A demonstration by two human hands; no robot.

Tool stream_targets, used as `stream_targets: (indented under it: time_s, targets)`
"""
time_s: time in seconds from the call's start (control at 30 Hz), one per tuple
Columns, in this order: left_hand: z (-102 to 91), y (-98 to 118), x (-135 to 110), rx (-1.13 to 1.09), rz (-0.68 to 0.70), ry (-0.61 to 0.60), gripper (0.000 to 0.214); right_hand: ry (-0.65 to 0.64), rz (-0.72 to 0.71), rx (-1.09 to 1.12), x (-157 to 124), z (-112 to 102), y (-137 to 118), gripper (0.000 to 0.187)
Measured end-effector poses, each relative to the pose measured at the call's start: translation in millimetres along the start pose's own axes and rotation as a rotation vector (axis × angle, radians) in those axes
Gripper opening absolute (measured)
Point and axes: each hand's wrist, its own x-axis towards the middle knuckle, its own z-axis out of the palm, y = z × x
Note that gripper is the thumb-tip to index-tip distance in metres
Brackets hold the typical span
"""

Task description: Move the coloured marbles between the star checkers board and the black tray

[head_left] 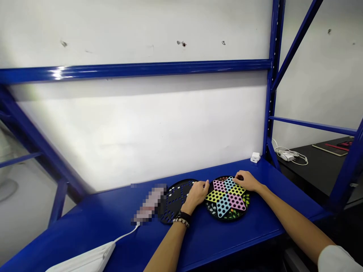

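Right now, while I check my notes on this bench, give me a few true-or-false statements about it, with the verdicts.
The right hand rests on the star board: true.
The left hand grips the white cable: false, it is on the black board.
The right wrist wears a bracelet: false, the beaded bracelet is on the left wrist.
Both boards lie on the blue shelf: true.
A charger lies on the black table: true.

White short sleeve on right arm; black wristband, beaded bracelet on left arm.
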Motion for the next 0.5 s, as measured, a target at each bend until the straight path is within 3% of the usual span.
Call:
stream_targets:
  time_s: [0.1,0.27,0.5]
  targets:
    - [-5.8,-14.4,-0.9,-0.004,-0.087,0.044,0.060,0.002,-0.002,-0.008,-0.4,-0.9,-0.6,0.034]
    - [-12.8,-32.9,-9.8,0.039,-0.152,-0.017,0.042,0.009,-0.010,-0.017,-0.7,-1.3,-1.7,0.032]
    - [-18.4,-16.3,-17.0,-0.055,-0.041,0.107,0.026,0.017,0.005,-0.038,-0.8,-2.7,-3.6,0.028]
